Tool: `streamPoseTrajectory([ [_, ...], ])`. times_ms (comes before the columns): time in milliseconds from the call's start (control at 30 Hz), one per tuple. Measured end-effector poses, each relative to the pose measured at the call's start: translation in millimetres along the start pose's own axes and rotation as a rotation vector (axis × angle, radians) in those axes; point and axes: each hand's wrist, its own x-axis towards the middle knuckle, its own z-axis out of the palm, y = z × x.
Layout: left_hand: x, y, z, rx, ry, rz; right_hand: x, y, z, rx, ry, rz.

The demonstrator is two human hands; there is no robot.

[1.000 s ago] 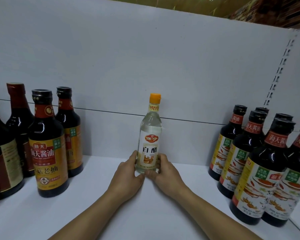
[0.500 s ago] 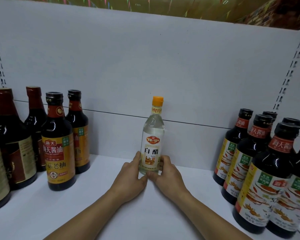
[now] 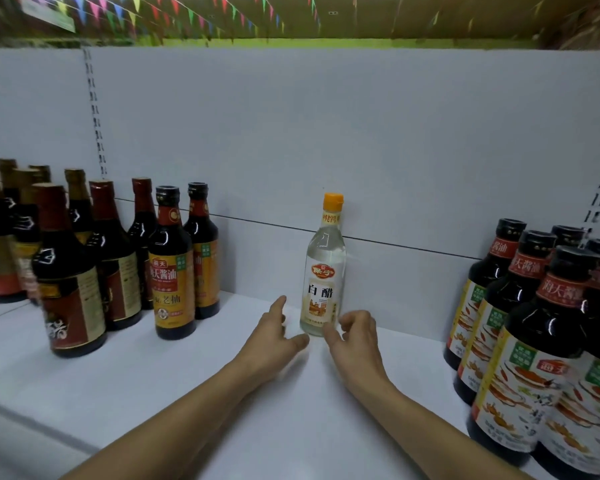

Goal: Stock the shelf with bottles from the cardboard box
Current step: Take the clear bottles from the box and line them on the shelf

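Head view, read left to right. At the left edge of the frame a cluster of dark bottles with brown labels (image 3: 71, 289) is seen upright on the white shelf (image 3: 174, 386), several rows deep. Just right of them two soy sauce bottles with yellow labels (image 3: 171, 282) are lined up one behind the other.

Lower centre: both bare forearms are extended over the shelf. The left hand (image 3: 274, 341) is held just left of the white vinegar bottle (image 3: 323, 271); its grip is wide, index finger raised, thumb stretched toward the bottle's foot, nothing held. A gap is visible between its fingers and the glass.

The white vinegar bottle is stood upright at the centre of the frame, near the grey back panel (image 3: 378, 133), orange cap on, label toward the camera, well apart from the bottle groups on either side.

The right hand (image 3: 355, 344) is held just right of the bottle; its grip is loose, fingers lightly curled, nothing enclosed. Its thumb tip overlaps the bottle's foot in the picture; contact cannot be determined.

At the right edge a block of dark bottles with white and green labels (image 3: 520, 344) is stood in rows. Along the top edge strings of coloured pennants (image 3: 187, 12) are noted.
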Motion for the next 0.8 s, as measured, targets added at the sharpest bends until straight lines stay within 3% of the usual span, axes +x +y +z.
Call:
streamPoseTrajectory([
  [167, -43, 22, -12, 0.014, 0.192, 0.084, -30, -35, -6, 0.192, -0.146, -0.132],
  [400, -121, 33, -54, -0.09, 0.488, 0.142, -66, -104, 7, 0.261, -0.365, -0.433],
  [800, -291, -10, -138, -0.026, 0.929, -0.011, -202, -209, 104, 0.295, -0.885, -0.775],
])
